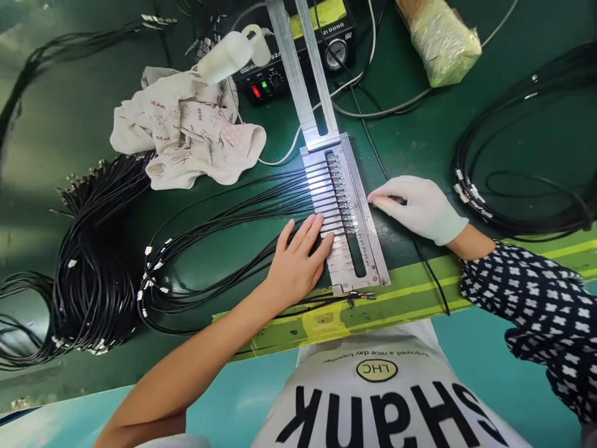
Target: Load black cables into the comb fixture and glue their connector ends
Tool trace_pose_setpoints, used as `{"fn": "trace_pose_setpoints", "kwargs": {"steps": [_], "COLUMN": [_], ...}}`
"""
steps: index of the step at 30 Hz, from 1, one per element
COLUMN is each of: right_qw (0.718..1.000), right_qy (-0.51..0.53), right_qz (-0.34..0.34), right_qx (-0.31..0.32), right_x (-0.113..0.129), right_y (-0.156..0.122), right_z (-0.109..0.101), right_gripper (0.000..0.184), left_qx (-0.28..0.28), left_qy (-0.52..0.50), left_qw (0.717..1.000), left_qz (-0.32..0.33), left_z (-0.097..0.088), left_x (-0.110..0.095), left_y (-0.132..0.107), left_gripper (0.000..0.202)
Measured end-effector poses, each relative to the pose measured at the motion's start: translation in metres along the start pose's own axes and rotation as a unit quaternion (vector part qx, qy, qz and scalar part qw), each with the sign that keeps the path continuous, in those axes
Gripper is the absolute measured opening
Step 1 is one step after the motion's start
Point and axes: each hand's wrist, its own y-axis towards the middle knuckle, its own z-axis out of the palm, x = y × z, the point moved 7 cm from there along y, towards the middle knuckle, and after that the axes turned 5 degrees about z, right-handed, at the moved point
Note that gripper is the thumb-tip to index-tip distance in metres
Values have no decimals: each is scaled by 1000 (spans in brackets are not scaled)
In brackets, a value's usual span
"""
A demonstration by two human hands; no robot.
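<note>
A metal fixture [333, 261] with a long slot lies on the green bench. Several black cables [275, 193] cross it from the left in a row, their stripped ends with small coloured wires lying over the slot. My left hand [297, 264], bare, rests with its fingers stretched over the cables at the fixture's left edge. On the other side is my right hand [420, 205], in a white glove. Its thumb and forefinger are pinched together beside the fixture's right edge; what is between them, if anything, I cannot make out.
Behind stands a black control box [261, 81] with lit switches and a gauge. A printed cloth [186, 130], a large cable bundle [97, 261] and a wrapped block [438, 46] lie around. More coiled cable [466, 162] sits at right. Loose cable ends [345, 298] lie near the bench edge.
</note>
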Motion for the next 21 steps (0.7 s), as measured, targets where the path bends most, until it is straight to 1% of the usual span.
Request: {"fn": "trace_pose_setpoints", "kwargs": {"steps": [2, 4, 5, 6, 9, 10, 12, 13, 15, 17, 18, 19, 21], "right_qw": [1000, 1000, 1000, 1000, 1000, 1000, 1000, 1000, 1000, 1000, 1000, 1000, 1000], "right_qy": [-4, -5, -5, -5, -3, -2, -2, -2, 1, 2, 0, -3, -9], "right_qz": [-4, -13, -17, -20, -11, -9, -7, -9, -12, -13, -12, -11, -12], "right_qx": [-6, -16, -20, -22, -23, -22, -20, -19, -21, -22, -22, -21, -19], "right_x": [1, 4, 5, 6, 6, 6, 6, 6, 6, 5, 5, 4, 4], "right_y": [-4, -8, -9, -11, -13, -12, -12, -11, -11, -10, -10, -9, -9], "right_z": [0, -1, -1, -1, -1, 0, 0, 0, 0, 0, 0, -1, -1], "right_gripper": [23, 23, 23, 23, 23, 23, 23, 22, 22, 21, 21, 21, 22], "left_qx": [-19, -46, -41, -21, 65, 77, 66, 46, -21, -87, -103, -106, -87], "left_qy": [-10, -50, -80, -113, -192, -211, -256, -275, -281, -232, -194, -156, -103], "left_qw": [1000, 997, 995, 992, 975, 968, 954, 949, 946, 960, 969, 978, 990], "left_qz": [-22, -39, -44, -50, -90, -109, -139, -149, -159, -133, -109, -83, -42], "left_z": [-12, -24, -26, -26, -16, -14, -16, -19, -29, -37, -39, -37, -28], "left_x": [-4, -13, -20, -27, -43, -45, -44, -41, -31, -20, -17, -14, -9], "left_y": [-5, -18, -25, -33, -54, -59, -63, -62, -56, -44, -37, -28, -13], "left_gripper": [45, 38, 32, 27, 13, 13, 14, 13, 12, 16, 19, 23, 30]}}
